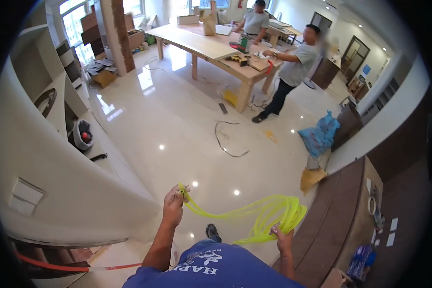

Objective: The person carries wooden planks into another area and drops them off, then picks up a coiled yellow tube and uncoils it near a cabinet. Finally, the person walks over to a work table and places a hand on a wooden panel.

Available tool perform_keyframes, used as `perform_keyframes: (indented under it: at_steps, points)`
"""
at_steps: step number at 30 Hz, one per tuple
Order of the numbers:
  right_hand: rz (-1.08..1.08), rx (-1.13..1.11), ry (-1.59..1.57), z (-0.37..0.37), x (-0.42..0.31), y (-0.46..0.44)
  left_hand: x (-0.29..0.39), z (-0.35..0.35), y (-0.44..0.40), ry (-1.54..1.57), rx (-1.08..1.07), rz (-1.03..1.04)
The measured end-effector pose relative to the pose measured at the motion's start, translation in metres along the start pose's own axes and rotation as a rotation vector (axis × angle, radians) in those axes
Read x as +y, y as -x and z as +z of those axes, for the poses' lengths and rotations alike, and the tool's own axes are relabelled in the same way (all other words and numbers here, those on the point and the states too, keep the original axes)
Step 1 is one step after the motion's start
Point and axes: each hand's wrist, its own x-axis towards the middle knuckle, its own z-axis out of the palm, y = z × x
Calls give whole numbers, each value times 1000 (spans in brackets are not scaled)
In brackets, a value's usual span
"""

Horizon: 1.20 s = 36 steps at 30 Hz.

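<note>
A coil of yellow-green hose (287,213) hangs in loops from my right hand (282,236), whose fingers are wrapped round the bundle. My left hand (174,200) is closed on one end of the same hose, held up in front of me. Between the two hands several strands sag in a loose curve above the glossy floor. Part of the coil smears with motion, and it hides some of my right fingers.
A wooden worktable (177,36) stands ahead, bearing a yellow drill (238,59); two people work at it. A dark cable (218,139) lies on the tiles (177,144). At right are a blue bag (320,134) and a brown panel (317,225); shelving (38,72) lines the left.
</note>
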Motion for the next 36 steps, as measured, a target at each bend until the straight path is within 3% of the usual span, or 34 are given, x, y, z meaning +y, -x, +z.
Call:
perform_keyframes:
  at_steps: [8,16,20,26,36]
  points:
    - [5,-155,106,104,3,-191,20,-27,-98,-91,139,210]
    - [73,-381,102,237,22,-383,22,-80,-252,18,396,199]
    - [59,-525,115,345,31,-491,62,-96,-340,-62,504,223]
    - [17,-802,167,518,-29,-598,85,-142,-445,-250,575,302]
    - [-57,-1035,374,793,-57,-750,73,-338,-636,-88,938,330]
